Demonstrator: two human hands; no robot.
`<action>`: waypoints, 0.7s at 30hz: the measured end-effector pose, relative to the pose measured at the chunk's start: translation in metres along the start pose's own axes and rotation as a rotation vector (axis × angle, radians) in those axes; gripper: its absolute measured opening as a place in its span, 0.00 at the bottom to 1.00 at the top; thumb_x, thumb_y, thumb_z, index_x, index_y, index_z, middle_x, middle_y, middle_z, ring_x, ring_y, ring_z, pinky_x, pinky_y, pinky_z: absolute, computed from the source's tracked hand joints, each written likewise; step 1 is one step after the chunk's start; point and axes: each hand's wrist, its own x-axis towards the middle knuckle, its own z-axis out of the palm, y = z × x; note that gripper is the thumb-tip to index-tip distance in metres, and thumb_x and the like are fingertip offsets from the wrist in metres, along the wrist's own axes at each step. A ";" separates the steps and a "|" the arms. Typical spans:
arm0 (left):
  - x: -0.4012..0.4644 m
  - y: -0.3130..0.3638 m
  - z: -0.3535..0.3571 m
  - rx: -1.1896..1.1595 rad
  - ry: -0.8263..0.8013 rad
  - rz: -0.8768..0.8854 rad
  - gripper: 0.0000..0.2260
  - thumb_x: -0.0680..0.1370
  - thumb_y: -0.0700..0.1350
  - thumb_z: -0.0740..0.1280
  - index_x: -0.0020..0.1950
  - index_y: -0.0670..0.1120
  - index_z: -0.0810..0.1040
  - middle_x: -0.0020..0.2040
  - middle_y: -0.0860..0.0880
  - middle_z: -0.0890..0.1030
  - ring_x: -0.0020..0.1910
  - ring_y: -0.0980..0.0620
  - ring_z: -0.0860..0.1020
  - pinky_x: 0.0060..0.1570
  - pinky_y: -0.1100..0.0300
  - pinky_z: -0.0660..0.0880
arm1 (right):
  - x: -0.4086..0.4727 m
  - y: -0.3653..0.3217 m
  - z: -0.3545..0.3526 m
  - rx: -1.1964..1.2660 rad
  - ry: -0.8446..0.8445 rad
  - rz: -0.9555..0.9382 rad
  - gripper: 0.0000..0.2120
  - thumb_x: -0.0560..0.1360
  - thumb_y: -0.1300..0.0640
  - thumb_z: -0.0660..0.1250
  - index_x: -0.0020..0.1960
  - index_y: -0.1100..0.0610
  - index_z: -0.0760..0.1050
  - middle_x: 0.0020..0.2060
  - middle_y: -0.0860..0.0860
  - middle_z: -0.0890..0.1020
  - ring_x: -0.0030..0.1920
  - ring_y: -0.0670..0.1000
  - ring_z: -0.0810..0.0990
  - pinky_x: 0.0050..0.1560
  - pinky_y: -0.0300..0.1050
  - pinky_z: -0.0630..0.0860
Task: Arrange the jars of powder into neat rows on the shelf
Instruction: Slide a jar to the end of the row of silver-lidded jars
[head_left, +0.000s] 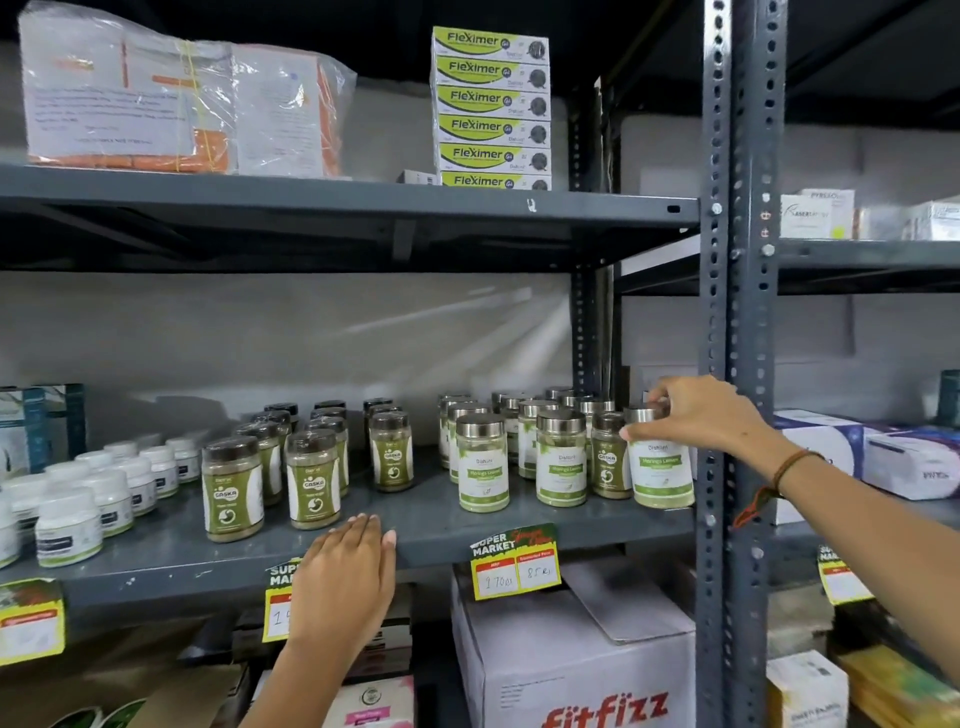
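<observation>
Here, a person's right hand (691, 410) closes around the steel lid of a silver-lidded jar (658, 462) of pale green powder at the right end of the middle shelf (431, 525), fingers wrapped over the cap from 12 o'clock and the thumb pressed just under the rim. The left hand (345, 561) rests flat and empty on the shelf's front lip at about 6 o'clock of the brown-lidded jars (311, 478), holding nothing.

The held jar stands upright, long axis vertical, lid up, label facing the camera. It sits at 3 o'clock of a lone brown-lidded jar (609, 457) that strays among the silver-lidded cluster (519, 447).

The jar looks rigid and clear-walled, though whether it is glass or plastic cannot be told. Filled nearly to the shoulder, it likely carries moderate weight low down, and the smooth metal cap may slip under a light pinch. A hold on the lid suits small slides along the shelf; a grasp around the labelled body seems safer for lifting, since neighbours stand close and could topple.

Small white-capped jars (88, 514) fill the shelf's 9 o'clock end.
</observation>
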 end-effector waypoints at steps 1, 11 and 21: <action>0.000 0.000 0.000 -0.002 0.000 0.000 0.24 0.78 0.53 0.51 0.54 0.41 0.82 0.51 0.43 0.84 0.52 0.46 0.81 0.53 0.51 0.76 | 0.002 0.002 0.003 -0.026 -0.008 0.014 0.40 0.55 0.22 0.65 0.55 0.50 0.77 0.47 0.46 0.83 0.49 0.51 0.81 0.48 0.49 0.78; 0.000 0.000 -0.002 -0.005 -0.012 -0.006 0.23 0.79 0.53 0.52 0.54 0.41 0.82 0.51 0.44 0.84 0.52 0.46 0.81 0.53 0.51 0.76 | 0.016 0.009 0.018 -0.223 -0.008 0.074 0.34 0.62 0.26 0.67 0.49 0.54 0.79 0.37 0.49 0.81 0.41 0.53 0.79 0.39 0.47 0.73; -0.001 0.002 -0.004 -0.006 -0.008 -0.005 0.23 0.78 0.53 0.53 0.54 0.40 0.82 0.52 0.42 0.83 0.52 0.45 0.81 0.53 0.49 0.76 | 0.013 0.002 0.014 -0.337 -0.068 0.088 0.37 0.61 0.21 0.62 0.51 0.53 0.76 0.42 0.51 0.81 0.48 0.56 0.80 0.43 0.49 0.72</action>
